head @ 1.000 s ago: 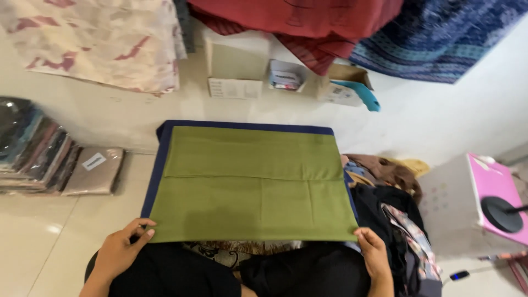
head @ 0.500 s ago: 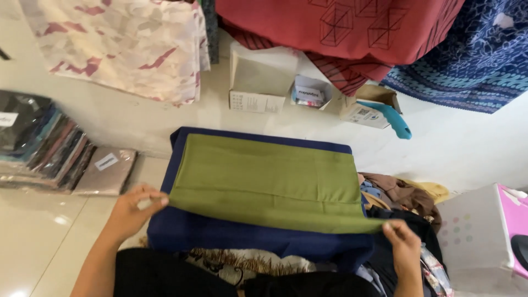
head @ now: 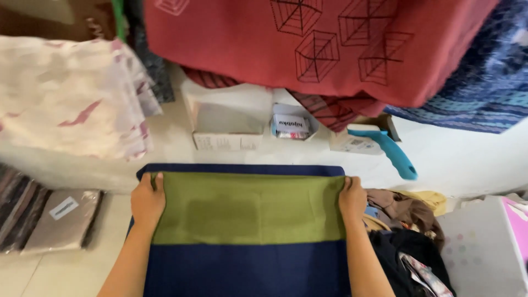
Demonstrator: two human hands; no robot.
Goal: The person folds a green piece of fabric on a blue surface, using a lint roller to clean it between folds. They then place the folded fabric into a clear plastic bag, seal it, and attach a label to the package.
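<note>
Already folded over once, by the look of it: green cloth (head: 247, 208) doubled back toward the far edge, its near edge lying as a straight line across the navy cloth (head: 247, 269) beneath. Far corners nearly matched to the navy's far edge, with only a thin navy strip showing beyond. Fold laid but not yet smoothed or let go; near half of the navy uncovered, so further folds probably left to make.

Left hand (head: 147, 201) closed on the far left corner of the green cloth, thumb on top, fingers tucked under the edge. Right hand (head: 352, 198) closed the same way on the far right corner. Hard to tell from this angle whether each grip takes the navy layer too or the green alone.

Cloth spread flat between the two hands, stretched from one grip to the other, both forearms running along its side edges.

Round about: a pile of dark clothes (head: 410, 253) just beside the right forearm, wrapped packs (head: 60, 217) near the left, a white box (head: 228, 129) and a blue-handled tool (head: 388, 151) beyond the far edge, red cloth (head: 308, 49) and a pale printed cloth (head: 71, 93) hanging above.
</note>
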